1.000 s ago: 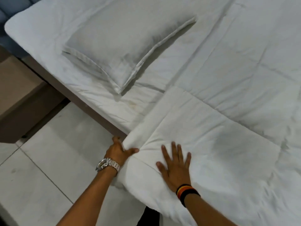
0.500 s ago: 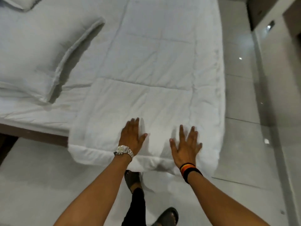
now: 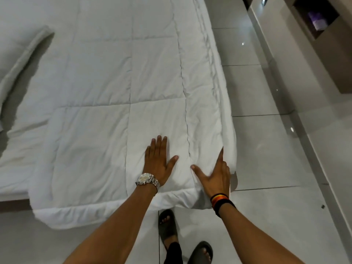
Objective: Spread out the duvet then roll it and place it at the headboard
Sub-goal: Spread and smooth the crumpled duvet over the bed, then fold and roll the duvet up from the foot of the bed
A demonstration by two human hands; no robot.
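Lying flat across the bed (image 3: 11,193), the white quilted duvet (image 3: 106,88) covers most of the mattress, with its near edge hanging over the bedside toward the person and its right edge falling over the bed's end toward the tiled floor (image 3: 266,149). Stitched seams divide it into large squares.

The left hand (image 3: 158,161) rests palm down on the duvet near its near edge, fingers (image 3: 159,143) extended and held close together, thumb splayed out to the right. A silver watch (image 3: 147,180) sits on that wrist.

The right hand (image 3: 216,176) is at the duvet's near right corner. Its thumb points left across the top of the fabric, while the other fingers (image 3: 221,155) run along the right edge, where a fold of the duvet stands up against them; whether they grip that fold or only press against it cannot be told. A striped wristband (image 3: 221,201) in black, red and yellow circles that wrist. The two hands lie near each other, apart, with a seam between them.

At far left, the edge of a pillow (image 3: 17,61) lies on the bed beside the duvet. Below the arms, two feet in dark sandals (image 3: 168,227) stand on the floor just beside the bed. A cabinet (image 3: 323,44) with an open compartment stands at upper right.
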